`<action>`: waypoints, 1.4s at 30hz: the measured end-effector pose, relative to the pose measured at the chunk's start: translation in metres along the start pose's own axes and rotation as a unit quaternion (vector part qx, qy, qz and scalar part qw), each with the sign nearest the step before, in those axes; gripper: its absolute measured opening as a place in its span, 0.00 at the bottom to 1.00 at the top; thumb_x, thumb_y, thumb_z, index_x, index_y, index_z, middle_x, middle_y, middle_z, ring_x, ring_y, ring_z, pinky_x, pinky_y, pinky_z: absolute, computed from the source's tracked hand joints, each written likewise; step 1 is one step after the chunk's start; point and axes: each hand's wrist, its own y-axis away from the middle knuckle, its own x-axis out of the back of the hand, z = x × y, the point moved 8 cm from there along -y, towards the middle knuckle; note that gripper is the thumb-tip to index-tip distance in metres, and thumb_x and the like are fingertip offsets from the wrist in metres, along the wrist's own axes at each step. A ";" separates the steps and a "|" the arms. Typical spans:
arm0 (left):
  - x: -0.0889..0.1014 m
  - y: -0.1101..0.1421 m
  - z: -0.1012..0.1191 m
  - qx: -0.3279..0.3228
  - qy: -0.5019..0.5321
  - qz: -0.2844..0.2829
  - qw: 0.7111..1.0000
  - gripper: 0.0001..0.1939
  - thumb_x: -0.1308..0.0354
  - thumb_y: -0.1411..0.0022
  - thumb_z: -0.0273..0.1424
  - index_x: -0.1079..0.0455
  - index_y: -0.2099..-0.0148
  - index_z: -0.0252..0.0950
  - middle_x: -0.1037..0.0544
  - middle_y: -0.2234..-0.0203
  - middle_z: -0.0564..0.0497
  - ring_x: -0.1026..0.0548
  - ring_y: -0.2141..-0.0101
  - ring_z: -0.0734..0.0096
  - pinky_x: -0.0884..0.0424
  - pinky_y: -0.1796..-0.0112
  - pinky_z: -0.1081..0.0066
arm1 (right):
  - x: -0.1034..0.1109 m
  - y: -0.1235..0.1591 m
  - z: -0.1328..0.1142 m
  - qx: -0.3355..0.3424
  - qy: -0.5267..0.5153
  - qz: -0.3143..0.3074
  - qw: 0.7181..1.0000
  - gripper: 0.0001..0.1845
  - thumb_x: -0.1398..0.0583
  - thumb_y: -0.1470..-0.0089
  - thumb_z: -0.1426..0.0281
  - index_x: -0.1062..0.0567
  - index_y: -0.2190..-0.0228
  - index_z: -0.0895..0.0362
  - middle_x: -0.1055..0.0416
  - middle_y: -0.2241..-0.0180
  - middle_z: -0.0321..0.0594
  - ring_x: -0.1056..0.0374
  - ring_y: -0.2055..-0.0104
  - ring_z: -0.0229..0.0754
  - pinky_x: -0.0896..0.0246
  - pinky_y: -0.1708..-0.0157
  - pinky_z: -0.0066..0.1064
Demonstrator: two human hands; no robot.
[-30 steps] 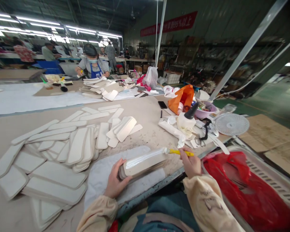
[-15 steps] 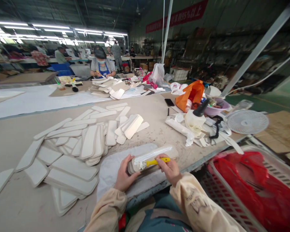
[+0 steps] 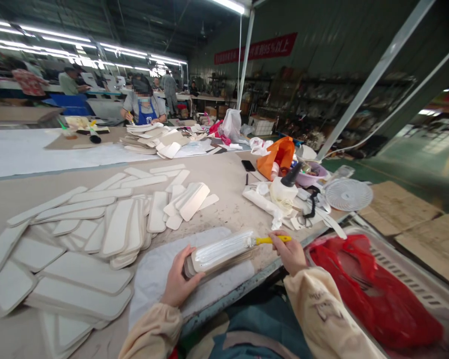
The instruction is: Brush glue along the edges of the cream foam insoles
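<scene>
My left hand (image 3: 180, 278) is closed around the near-left end of a stack of long, pale, round-cornered panels (image 3: 222, 253). Streaky white paste coats most of the top panel. In my right hand (image 3: 291, 253) is a yellow-handled brush (image 3: 264, 240), gripped by its handle; its paste-covered bristles rest at the far right end of that panel. Under the stack lies a white cloth (image 3: 149, 267) near the table's front edge. To the left spreads a large heap of similar loose panels (image 3: 86, 271).
A pale basket (image 3: 404, 264) holding a red plastic bag (image 3: 381, 304) stands at the right. Beyond my right hand are a white bottle with a black nozzle (image 3: 282, 192), a fan (image 3: 348, 194), an orange bag (image 3: 275, 157) and a phone (image 3: 247, 165). A co-worker (image 3: 144, 107) sits opposite.
The brush went to the stack's left end, then back to its right end, and the paste now covers more of the top panel. My left hand kept its hold; the head view swung right and back.
</scene>
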 end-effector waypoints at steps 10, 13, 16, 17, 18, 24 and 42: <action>0.002 -0.001 0.003 -0.014 -0.008 0.013 1.000 0.37 0.38 0.47 0.37 0.47 0.38 0.38 0.31 0.47 0.43 0.33 0.46 0.54 0.37 0.46 0.54 | 0.022 0.004 -0.027 0.060 0.109 0.063 0.990 0.29 0.51 0.46 0.45 0.26 0.68 0.57 0.33 0.82 0.36 0.36 0.79 0.42 0.43 0.75 0.32; 0.002 -0.001 0.003 -0.015 0.000 0.018 1.000 0.37 0.38 0.48 0.37 0.46 0.38 0.39 0.30 0.47 0.43 0.32 0.46 0.54 0.36 0.46 0.54 | 0.031 0.008 -0.033 0.063 0.102 0.111 0.987 0.31 0.52 0.46 0.44 0.26 0.70 0.57 0.33 0.82 0.36 0.36 0.79 0.41 0.44 0.75 0.31; 0.002 -0.001 0.004 -0.021 -0.001 0.019 1.000 0.36 0.38 0.48 0.37 0.46 0.38 0.38 0.30 0.47 0.42 0.32 0.47 0.54 0.35 0.47 0.54 | 0.044 0.009 -0.028 0.051 0.080 0.151 0.984 0.31 0.50 0.48 0.43 0.25 0.69 0.58 0.34 0.82 0.35 0.38 0.80 0.40 0.44 0.76 0.30; 0.002 -0.001 0.004 -0.022 -0.004 0.019 1.000 0.36 0.39 0.48 0.37 0.46 0.38 0.38 0.30 0.47 0.42 0.32 0.47 0.54 0.35 0.47 0.54 | 0.047 0.009 -0.024 0.043 0.066 0.159 0.984 0.31 0.49 0.48 0.43 0.26 0.68 0.58 0.34 0.81 0.35 0.38 0.80 0.39 0.44 0.77 0.30; 0.003 -0.002 0.005 -0.024 -0.007 0.019 1.000 0.36 0.39 0.47 0.37 0.46 0.38 0.38 0.30 0.47 0.42 0.32 0.47 0.54 0.36 0.47 0.54 | 0.050 0.008 -0.021 0.034 0.049 0.163 0.985 0.31 0.48 0.49 0.43 0.26 0.68 0.58 0.34 0.81 0.34 0.39 0.81 0.39 0.44 0.78 0.30; 0.002 -0.003 0.004 -0.020 -0.006 0.013 1.000 0.35 0.40 0.46 0.38 0.46 0.39 0.38 0.31 0.47 0.42 0.32 0.47 0.54 0.37 0.46 0.52 | 0.036 0.011 -0.026 0.041 0.007 0.138 0.990 0.29 0.47 0.49 0.45 0.26 0.68 0.59 0.35 0.82 0.34 0.40 0.82 0.38 0.44 0.80 0.29; 0.048 -0.031 -0.028 0.114 0.019 0.107 0.988 0.20 0.45 0.42 0.43 0.29 0.53 0.36 0.22 0.60 0.44 0.23 0.59 0.59 0.27 0.56 0.59 | 0.030 -0.054 0.043 -0.161 -0.621 0.060 0.765 0.09 0.38 0.56 0.61 0.27 0.74 0.53 0.38 0.79 0.34 0.42 0.80 0.34 0.42 0.83 0.24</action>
